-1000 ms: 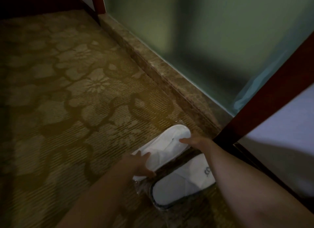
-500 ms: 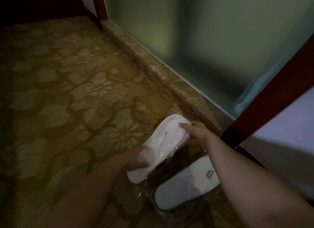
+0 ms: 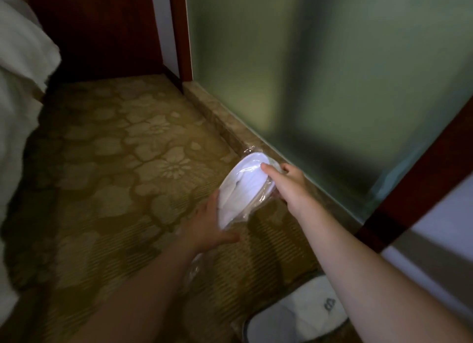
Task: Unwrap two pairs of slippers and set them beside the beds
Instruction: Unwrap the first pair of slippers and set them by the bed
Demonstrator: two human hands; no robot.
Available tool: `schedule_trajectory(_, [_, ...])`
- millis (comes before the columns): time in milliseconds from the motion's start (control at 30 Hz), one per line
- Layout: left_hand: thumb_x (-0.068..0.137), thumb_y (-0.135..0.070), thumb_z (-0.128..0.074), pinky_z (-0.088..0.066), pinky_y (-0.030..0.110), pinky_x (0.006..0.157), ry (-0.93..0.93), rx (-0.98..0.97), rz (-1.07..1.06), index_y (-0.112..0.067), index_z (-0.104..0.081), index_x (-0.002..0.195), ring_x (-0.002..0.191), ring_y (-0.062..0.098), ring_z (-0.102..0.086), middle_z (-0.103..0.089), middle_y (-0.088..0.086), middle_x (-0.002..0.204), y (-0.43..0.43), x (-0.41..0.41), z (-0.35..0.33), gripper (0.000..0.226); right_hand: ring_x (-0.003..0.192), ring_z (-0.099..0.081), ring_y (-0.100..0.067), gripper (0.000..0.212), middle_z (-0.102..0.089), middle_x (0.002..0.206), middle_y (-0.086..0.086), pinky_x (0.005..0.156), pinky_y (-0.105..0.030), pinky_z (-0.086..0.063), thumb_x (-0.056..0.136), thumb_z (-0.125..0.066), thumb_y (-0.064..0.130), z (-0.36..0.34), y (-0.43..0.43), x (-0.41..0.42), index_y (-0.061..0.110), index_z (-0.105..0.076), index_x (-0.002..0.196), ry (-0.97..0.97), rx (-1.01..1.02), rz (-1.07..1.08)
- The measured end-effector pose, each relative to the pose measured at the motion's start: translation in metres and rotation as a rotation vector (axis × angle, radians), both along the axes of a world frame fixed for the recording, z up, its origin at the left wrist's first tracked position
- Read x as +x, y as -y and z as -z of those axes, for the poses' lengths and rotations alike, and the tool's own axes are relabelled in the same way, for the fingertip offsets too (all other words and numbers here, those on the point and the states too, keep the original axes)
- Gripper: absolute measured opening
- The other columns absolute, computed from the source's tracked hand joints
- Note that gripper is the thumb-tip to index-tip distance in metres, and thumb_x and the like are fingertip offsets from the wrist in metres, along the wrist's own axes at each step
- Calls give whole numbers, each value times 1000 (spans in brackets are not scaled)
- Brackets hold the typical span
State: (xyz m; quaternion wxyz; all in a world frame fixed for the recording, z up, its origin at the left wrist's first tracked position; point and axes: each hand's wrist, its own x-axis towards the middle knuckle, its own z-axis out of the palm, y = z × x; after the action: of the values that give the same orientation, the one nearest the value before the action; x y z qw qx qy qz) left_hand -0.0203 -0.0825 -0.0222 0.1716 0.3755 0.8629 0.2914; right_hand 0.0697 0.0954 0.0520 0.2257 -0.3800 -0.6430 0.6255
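A white slipper pair in clear plastic wrap (image 3: 243, 189) is held above the patterned carpet. My left hand (image 3: 207, 227) grips its near end from below. My right hand (image 3: 286, 186) pinches its far end, thumb on top. Loose clear plastic (image 3: 194, 268) hangs under my left wrist. An unwrapped white slipper with a dark logo (image 3: 297, 317) lies on the carpet at the bottom right, partly hidden by my right forearm.
White bed linen (image 3: 18, 92) hangs along the left edge. A frosted glass wall (image 3: 320, 74) with a marble sill (image 3: 217, 117) runs along the right. A dark red wooden frame (image 3: 414, 184) crosses the right side, with dark wood panelling at the back.
Both hands have lifted the wrapped slippers up off the floor and away from the lone slipper. The camera has tilted up, bringing the bed linen into view.
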Motion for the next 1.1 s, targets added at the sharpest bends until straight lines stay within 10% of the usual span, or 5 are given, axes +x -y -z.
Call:
schedule_trajectory(367, [34,-82,-67,-47,31,92,220,313,-39,-28,-32,141,117,14,-51,-48,-6,133,17,-8,-33,125,80,-61,-16,16,-60,111,-4,71,-33,-57,97,-43,33,-43,23,-4,33,-54,109,-178,72,-158])
schedule_trajectory(567, [59,-58,-74,-41,12,77,315,288,-45,-24,-45,134,112,12,-55,-56,-1,130,26,-9,-36,87,122,-51,-18,40,-51,135,0,101,-40,-46,88,-59,21,-44,22,5,21,-56,128,-104,926,-332])
schedule_trajectory(767, [50,-76,-66,-41,29,94,306,166,-16,-35,-37,141,114,12,-52,-53,-9,131,40,-12,-48,105,131,-38,-23,49,-46,142,-2,110,-42,-35,82,-68,26,-36,18,19,22,-57,129,89,1351,-397])
schedule_trajectory(1100, [41,-87,-62,-45,44,102,184,-20,-45,-40,-38,141,120,19,-53,-53,-1,136,52,-21,-39,113,115,-53,-24,16,-68,113,-2,97,-42,-45,82,-67,23,-23,14,22,15,-77,92,113,1457,-468])
